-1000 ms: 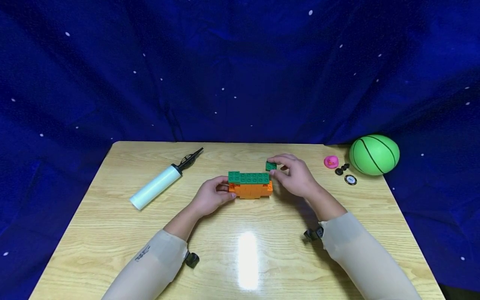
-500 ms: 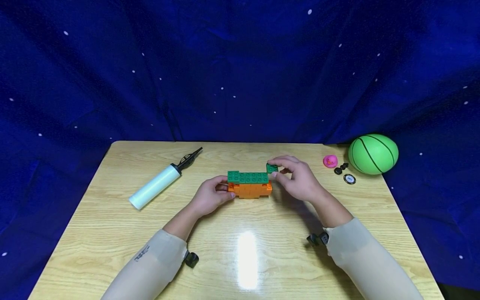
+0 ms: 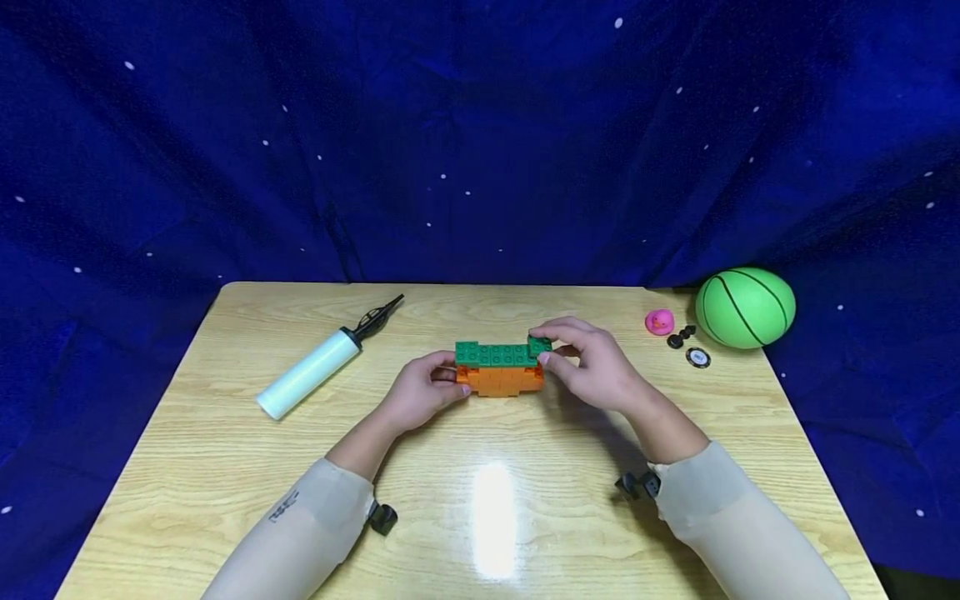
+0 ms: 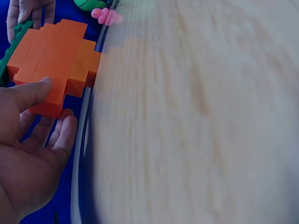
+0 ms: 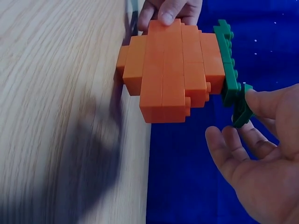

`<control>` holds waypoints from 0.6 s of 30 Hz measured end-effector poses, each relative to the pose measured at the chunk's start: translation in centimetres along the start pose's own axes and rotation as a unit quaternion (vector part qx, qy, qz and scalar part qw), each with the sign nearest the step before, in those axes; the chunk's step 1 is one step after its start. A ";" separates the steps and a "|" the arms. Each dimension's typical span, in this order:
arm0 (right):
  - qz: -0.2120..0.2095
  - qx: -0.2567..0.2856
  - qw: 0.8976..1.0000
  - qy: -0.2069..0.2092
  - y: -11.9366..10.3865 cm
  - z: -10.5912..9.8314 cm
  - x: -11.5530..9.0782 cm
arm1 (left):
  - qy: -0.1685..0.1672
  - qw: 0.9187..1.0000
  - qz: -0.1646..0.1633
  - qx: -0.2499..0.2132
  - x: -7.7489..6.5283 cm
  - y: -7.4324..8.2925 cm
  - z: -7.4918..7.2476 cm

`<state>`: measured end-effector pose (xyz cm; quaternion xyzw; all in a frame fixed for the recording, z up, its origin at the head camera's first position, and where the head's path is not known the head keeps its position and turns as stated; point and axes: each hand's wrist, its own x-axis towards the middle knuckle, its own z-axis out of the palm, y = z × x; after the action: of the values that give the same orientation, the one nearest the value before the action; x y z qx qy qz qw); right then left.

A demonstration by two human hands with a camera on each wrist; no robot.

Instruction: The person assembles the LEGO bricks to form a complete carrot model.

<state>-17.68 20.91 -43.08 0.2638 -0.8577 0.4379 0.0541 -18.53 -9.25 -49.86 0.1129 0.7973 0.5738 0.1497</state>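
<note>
A build of orange toy bricks [image 3: 500, 382], stepped in at its lower layers, stands mid-table under a row of green bricks [image 3: 497, 356]. My left hand [image 3: 420, 393] grips its left end, thumb on the near face, as the left wrist view also shows with the orange bricks [image 4: 51, 60]. Between thumb and fingers, my right hand [image 3: 598, 365] pinches a small green brick [image 5: 242, 109]. That brick sits at the right end of the green row, slightly tilted in the right wrist view; whether it is pressed down on the studs I cannot tell.
A white hand pump [image 3: 311, 373] with a black nozzle lies at the left. At the far right are a pink rubber duck [image 3: 660, 322], small black pieces [image 3: 677, 340], a poker chip [image 3: 698, 357] and a green ball [image 3: 746, 307]. A blue curtain [image 3: 480, 167] hangs behind the table.
My right hand has brought the small green brick from just behind and right of the build onto the right end of the green row. The left hand has stayed in place.
</note>
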 end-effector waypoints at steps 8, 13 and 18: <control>-0.004 -0.008 1.000 -0.007 -0.2 0.2 -0.1 | 0.002 1.000 -0.003 -0.003 0.1 -0.1 0.0; -0.006 -0.021 1.000 -0.008 -0.3 0.3 0.0 | 0.004 1.000 -0.003 -0.004 0.1 -0.1 0.0; -0.005 -0.016 1.000 -0.011 -0.2 0.3 0.0 | 0.004 1.000 -0.006 -0.006 0.1 -0.1 0.0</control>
<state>-17.53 20.55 -43.15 0.2717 -0.8640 0.4208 0.0514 -18.60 -9.20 -49.95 0.1048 0.7948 0.5783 0.1510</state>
